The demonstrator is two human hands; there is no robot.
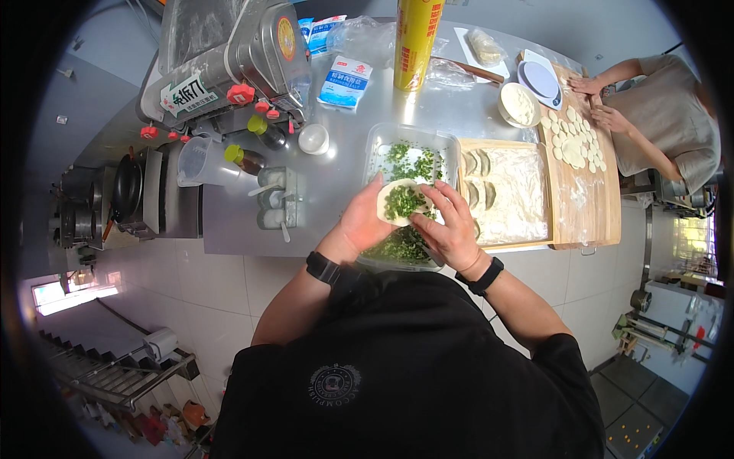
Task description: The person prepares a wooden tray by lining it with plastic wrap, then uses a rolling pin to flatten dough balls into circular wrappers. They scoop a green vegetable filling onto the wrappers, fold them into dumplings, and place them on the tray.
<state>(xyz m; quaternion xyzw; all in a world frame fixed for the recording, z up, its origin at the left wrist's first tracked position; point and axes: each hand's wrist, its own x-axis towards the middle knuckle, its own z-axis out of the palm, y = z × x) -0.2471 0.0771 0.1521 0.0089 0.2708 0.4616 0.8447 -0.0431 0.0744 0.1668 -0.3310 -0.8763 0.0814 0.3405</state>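
Observation:
My left hand [365, 218] holds a round dough wrapper [387, 216] with chopped green filling [403, 202] heaped on it. The fingertips of my right hand [450, 226] touch the wrapper's right edge. Both hands are over a clear plastic container [373, 140] that holds more chopped greens [395, 246], part of them hidden by my hands. Just right of it, a floured wooden tray [516, 198] carries several folded dumplings [489, 195] along its left side.
At the right, a co-worker [659, 115] works at a wooden board [579, 221] with several dough rounds [572, 150]. A flour bowl [519, 105], kitchen scale [539, 80], yellow film roll [417, 46] and salt bag [345, 83] stand behind. Left are seasoning containers [275, 199], bottles [243, 159] and a dough-pressing machine [229, 69].

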